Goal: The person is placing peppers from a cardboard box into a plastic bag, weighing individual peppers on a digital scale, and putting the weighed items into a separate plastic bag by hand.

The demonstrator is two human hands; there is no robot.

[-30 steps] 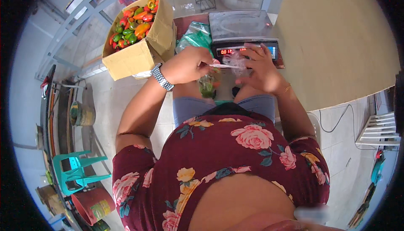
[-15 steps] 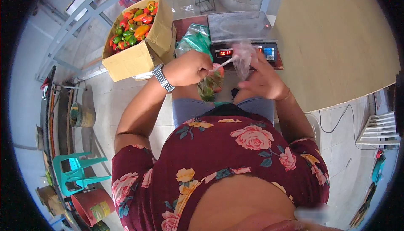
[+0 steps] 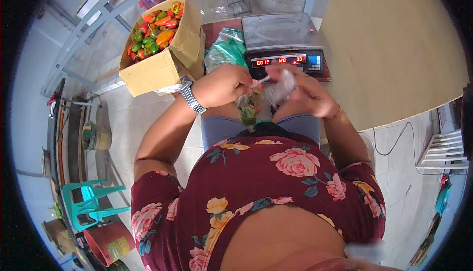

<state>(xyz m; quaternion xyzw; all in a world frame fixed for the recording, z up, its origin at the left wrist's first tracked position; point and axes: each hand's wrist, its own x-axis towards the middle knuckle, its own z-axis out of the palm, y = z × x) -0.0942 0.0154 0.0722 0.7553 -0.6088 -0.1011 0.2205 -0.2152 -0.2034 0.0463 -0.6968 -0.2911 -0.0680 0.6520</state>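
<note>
A clear plastic bag (image 3: 248,113) with red and green peppers inside hangs just above my lap. My left hand (image 3: 224,86) is closed on the twisted neck of this bag, with the filled part dangling below its fingers. The thin, stretched neck runs across to my right hand (image 3: 310,93), whose thumb and fingers pinch the bag's loose, crumpled top. Right behind my hands stands a digital scale (image 3: 282,33) with a bare metal platform and lit red digits. Green and clear plastic bags (image 3: 227,49) lie to the left of the scale.
A cardboard box (image 3: 150,75) full of red, green and orange peppers (image 3: 155,30) stands at the far left. A wide pale board (image 3: 394,49) takes up the right side. Lower left are a teal plastic stool (image 3: 88,199) and a red bucket (image 3: 106,244).
The filled part of the bag has turned and dropped slightly toward me. The loose top has swung down in my right hand, uncovering more of the scale's display.
</note>
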